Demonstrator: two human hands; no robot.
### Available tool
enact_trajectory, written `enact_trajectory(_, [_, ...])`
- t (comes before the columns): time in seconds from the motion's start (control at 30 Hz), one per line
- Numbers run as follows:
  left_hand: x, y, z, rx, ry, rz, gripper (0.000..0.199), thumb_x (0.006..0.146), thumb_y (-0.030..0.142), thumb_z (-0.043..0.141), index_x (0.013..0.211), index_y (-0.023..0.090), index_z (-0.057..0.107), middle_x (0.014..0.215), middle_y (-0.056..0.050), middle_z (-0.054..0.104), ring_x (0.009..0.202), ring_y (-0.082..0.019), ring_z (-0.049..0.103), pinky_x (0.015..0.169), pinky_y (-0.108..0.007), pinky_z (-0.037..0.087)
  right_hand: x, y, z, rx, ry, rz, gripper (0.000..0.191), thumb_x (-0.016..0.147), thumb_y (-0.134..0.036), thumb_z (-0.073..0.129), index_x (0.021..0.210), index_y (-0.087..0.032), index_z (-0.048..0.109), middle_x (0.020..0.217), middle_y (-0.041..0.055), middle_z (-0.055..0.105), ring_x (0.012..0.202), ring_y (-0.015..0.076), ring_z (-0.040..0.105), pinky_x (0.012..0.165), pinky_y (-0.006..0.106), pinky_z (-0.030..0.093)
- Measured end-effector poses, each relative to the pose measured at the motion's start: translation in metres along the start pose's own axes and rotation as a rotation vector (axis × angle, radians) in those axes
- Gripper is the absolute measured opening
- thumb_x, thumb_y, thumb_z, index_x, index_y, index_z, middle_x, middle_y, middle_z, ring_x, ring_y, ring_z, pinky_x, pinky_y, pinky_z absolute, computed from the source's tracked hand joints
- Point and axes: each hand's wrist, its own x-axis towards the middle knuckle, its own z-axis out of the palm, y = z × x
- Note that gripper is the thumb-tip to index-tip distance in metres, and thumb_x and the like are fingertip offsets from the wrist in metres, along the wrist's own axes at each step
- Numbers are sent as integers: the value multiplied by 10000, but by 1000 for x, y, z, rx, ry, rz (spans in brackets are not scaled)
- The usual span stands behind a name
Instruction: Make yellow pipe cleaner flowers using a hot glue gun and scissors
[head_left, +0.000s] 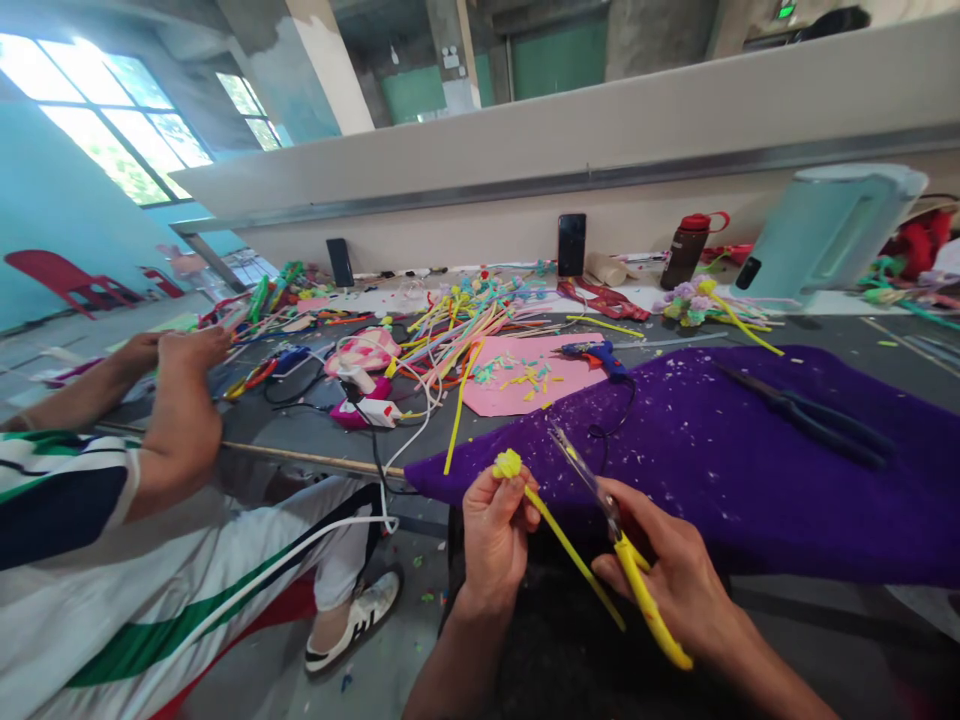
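Between the thumb and fingers of my left hand is a yellow pipe-cleaner flower; its long fuzzy stem slants down to the right. My right hand grips a pair of scissors by the yellow handles. The metal blades point up and left, a little apart, close to the flower but not touching it. Under and beyond both hands spreads a purple cloth strewn with pale bits. Pliers with dark handles lie on that cloth to the right.
A blue glue gun rests by a pink sheet holding small cut pieces. Behind lie many pipe cleaners, a phone, a brown bottle and a mint kettle. A co-worker sits at left, near white cables.
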Motion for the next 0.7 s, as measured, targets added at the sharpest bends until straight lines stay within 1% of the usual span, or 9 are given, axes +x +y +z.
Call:
enact_trajectory(0.13, [1,-1,-1,-8,7,2,162,622,253,703,673,131,610,547,31,551,384,-24,423,365,-125,327,1,-3,5,-38,24,-80,555,725,-265,599,1242,-234,400,823,13,592,635,132,553,593,246,466])
enact_trajectory(0.3, [2,-3,-2,12,4,70,199,597,283,724,659,137,604,488,55,501,370,-22,384,356,-130,307,3,-7,10,-184,86,-182,584,715,-276,635,1249,-207,411,780,24,568,645,145,540,598,267,459])
enact_trajectory(0.47, [1,-2,-2,37,-36,114,239,582,317,733,636,136,587,470,53,491,364,-25,371,353,-138,285,3,-4,14,-255,124,-221,588,716,-334,649,1242,-186,433,799,46,575,669,162,551,603,285,457])
enact_trajectory(0.6, [1,-2,0,60,-14,112,270,556,334,748,621,134,580,474,51,491,358,-25,359,347,-144,277,4,-1,16,-306,133,-243,583,721,-372,636,1235,-169,450,819,67,587,681,175,562,608,294,462])
enact_trajectory(0.7, [1,-2,1,60,-9,125,245,570,315,742,624,136,583,482,49,497,361,-27,367,349,-144,282,6,0,17,-324,145,-242,581,723,-381,635,1231,-163,457,811,68,590,671,174,561,601,289,461])
